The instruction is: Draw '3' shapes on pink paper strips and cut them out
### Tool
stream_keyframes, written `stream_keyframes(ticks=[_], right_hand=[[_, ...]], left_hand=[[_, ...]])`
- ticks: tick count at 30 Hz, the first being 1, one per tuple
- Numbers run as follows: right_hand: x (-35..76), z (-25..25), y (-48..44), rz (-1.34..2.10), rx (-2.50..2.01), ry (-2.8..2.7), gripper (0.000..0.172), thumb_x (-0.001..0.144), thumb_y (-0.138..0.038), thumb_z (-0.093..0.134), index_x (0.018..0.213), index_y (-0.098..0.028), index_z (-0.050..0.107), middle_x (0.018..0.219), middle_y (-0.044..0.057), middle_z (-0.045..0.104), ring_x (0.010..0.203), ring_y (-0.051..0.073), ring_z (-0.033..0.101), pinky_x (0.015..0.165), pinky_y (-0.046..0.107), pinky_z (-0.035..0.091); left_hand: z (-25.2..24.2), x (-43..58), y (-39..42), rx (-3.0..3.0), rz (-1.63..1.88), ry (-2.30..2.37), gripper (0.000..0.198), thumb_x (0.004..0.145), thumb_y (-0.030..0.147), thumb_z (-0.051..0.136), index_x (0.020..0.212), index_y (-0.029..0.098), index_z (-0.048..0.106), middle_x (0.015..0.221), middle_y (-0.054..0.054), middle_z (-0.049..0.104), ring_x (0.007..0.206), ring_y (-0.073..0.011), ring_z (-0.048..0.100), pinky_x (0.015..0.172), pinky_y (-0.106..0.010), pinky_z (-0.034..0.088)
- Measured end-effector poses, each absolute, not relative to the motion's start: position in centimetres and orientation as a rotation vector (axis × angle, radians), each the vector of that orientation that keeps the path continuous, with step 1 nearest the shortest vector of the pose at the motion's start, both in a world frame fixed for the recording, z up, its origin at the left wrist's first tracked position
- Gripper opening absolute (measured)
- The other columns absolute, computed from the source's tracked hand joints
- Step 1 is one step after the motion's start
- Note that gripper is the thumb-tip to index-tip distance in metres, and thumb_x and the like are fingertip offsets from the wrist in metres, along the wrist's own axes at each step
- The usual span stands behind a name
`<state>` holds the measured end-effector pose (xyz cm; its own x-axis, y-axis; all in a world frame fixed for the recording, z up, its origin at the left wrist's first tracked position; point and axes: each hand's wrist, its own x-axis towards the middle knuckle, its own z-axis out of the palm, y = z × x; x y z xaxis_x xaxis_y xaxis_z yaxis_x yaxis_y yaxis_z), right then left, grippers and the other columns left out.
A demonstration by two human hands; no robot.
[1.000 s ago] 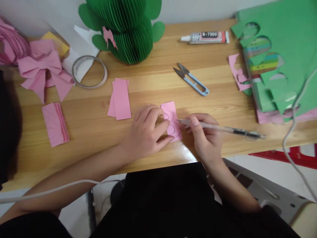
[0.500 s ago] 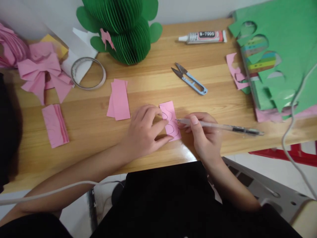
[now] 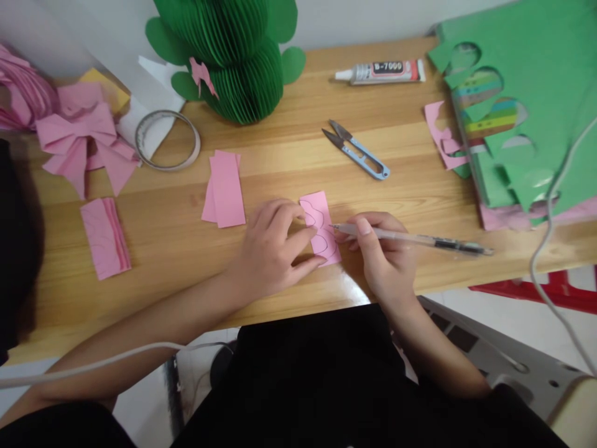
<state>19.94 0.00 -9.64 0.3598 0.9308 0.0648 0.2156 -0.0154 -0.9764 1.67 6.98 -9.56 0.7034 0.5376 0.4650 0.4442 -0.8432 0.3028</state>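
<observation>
My right hand (image 3: 386, 252) grips a clear-barrelled pen (image 3: 410, 238) between thumb and fingers. The pen's tip is at the right edge of a small pink paper strip (image 3: 319, 208), which carries curved dark outlines. From the left, my left hand (image 3: 277, 249) rests its fingertips on that strip, fingers apart and bent, pressing it to the table. Part of the strip is hidden under those fingers. Left of this hand, plain pink paper strips (image 3: 228, 190) overlap. Farther left lies a stack of pink strips (image 3: 105, 238) with faint curved outlines on top.
Thread snips (image 3: 358, 151) and a glue tube (image 3: 387, 72) lie beyond my hands. A tape roll (image 3: 196, 146), pink paper bows (image 3: 86, 134) and a green honeycomb paper piece (image 3: 247, 81) are at the back left. Cut green sheets (image 3: 550, 81) and a cable (image 3: 543, 249) are at the right.
The pen's rear end has swung slightly left. The wavy outline on the upper part of the strip shows more clearly now. Both hands stay nearly in place.
</observation>
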Motion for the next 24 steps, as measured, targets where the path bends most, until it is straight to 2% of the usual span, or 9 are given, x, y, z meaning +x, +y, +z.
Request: stream_keyframes(ticks=[4, 8, 12, 16, 24], right_hand=[[19.89, -9.48, 0.05, 0.801, -1.464, -1.076, 0.012, 0.094, -0.029, 0.061, 0.088, -0.021, 0.066, 0.076, -0.001, 0.071, 0.068, 0.012, 0.068, 0.062, 0.026, 0.052], [19.92, -9.55, 0.14, 0.786, -1.466, -1.083, 0.013, 0.093, -0.030, 0.062, 0.086, -0.021, 0.066, 0.068, -0.003, 0.067, 0.059, 0.010, 0.062, 0.057, 0.024, 0.050], [20.03, -9.71, 0.15, 0.784, -1.528, -1.183, 0.013, 0.094, -0.031, 0.061, 0.088, -0.022, 0.068, 0.073, -0.002, 0.069, 0.063, 0.011, 0.063, 0.059, 0.025, 0.051], [20.04, -9.48, 0.18, 0.764, -1.564, -1.278, 0.014, 0.094, -0.031, 0.061, 0.087, -0.022, 0.069, 0.073, -0.002, 0.070, 0.061, 0.011, 0.063, 0.055, 0.024, 0.049], [20.00, -9.30, 0.04, 0.740, -1.568, -1.353, 0.014, 0.096, -0.029, 0.058, 0.095, -0.023, 0.071, 0.086, -0.002, 0.074, 0.072, 0.010, 0.069, 0.065, 0.024, 0.054]], left_hand=[[-9.69, 1.61, 7.02, 2.713, 0.812, 0.785, 0.028, 0.085, 0.040, 0.074, 0.094, 0.013, 0.069, 0.101, -0.013, 0.061, 0.097, -0.0305, 0.057, 0.082, -0.048, 0.051], [-9.85, 1.58, 7.01, 2.677, 0.763, 0.819, 0.026, 0.085, 0.039, 0.073, 0.091, 0.015, 0.069, 0.103, -0.013, 0.061, 0.100, -0.0303, 0.057, 0.084, -0.048, 0.051], [-9.79, 1.64, 6.94, 2.663, 0.755, 0.830, 0.026, 0.086, 0.040, 0.072, 0.091, 0.015, 0.069, 0.101, -0.013, 0.060, 0.100, -0.0304, 0.057, 0.084, -0.048, 0.051], [-9.66, 1.69, 6.88, 2.664, 0.749, 0.843, 0.026, 0.088, 0.041, 0.069, 0.092, 0.015, 0.070, 0.100, -0.012, 0.060, 0.099, -0.0298, 0.056, 0.084, -0.047, 0.051], [-9.62, 1.68, 6.91, 2.671, 0.773, 0.824, 0.025, 0.088, 0.038, 0.069, 0.096, 0.014, 0.070, 0.100, -0.013, 0.061, 0.099, -0.0304, 0.058, 0.085, -0.049, 0.052]])
